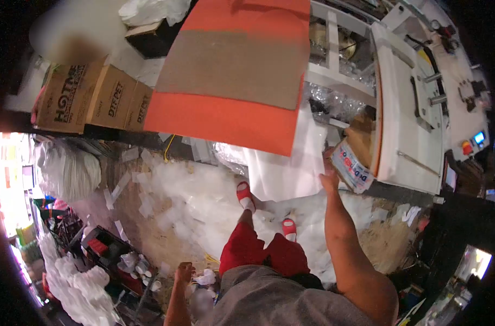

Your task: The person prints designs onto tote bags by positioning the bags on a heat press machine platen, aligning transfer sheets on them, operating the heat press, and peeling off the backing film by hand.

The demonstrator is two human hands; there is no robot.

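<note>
Left hand [184, 271]: fingers curled, contents indiscernible. Orange flat sheet [220, 120] bearing a grey-brown rectangular panel [234, 68]. Right hand [329, 176], well apart from the left: at the left edge of a white, blue-and-red-printed packet [351, 167], grip indeterminable, beside a white boxy machine [402, 117].

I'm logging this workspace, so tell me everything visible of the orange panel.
The orange panel is flat, straight-edged, material unclear, beside white frame bars. A grey-brown area covers its middle, leaving orange in front and at the far end, which the picture cuts off. Neither the left hand nor the right hand touches it.
</note>
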